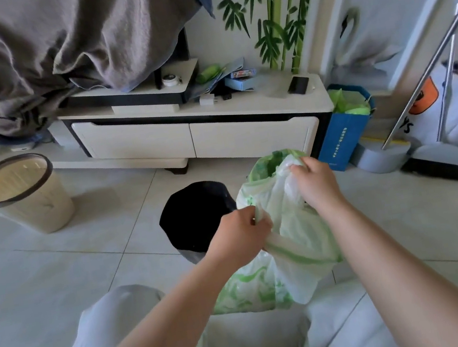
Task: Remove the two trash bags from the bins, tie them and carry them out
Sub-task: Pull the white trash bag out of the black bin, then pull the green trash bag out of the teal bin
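Observation:
A translucent white and green trash bag hangs in front of my knees, its mouth open at the top. My left hand grips the near left edge of the bag's rim. My right hand pinches the far right edge of the rim. Just behind the bag stands a bin lined with a black bag. A beige bin with a dark rim stands bare on the floor at the left.
A white TV cabinet runs along the wall behind, with a phone and small items on top. A blue paper bag with green bags stands at its right end. A broom and dustpan lean at the right. Grey cloth hangs upper left.

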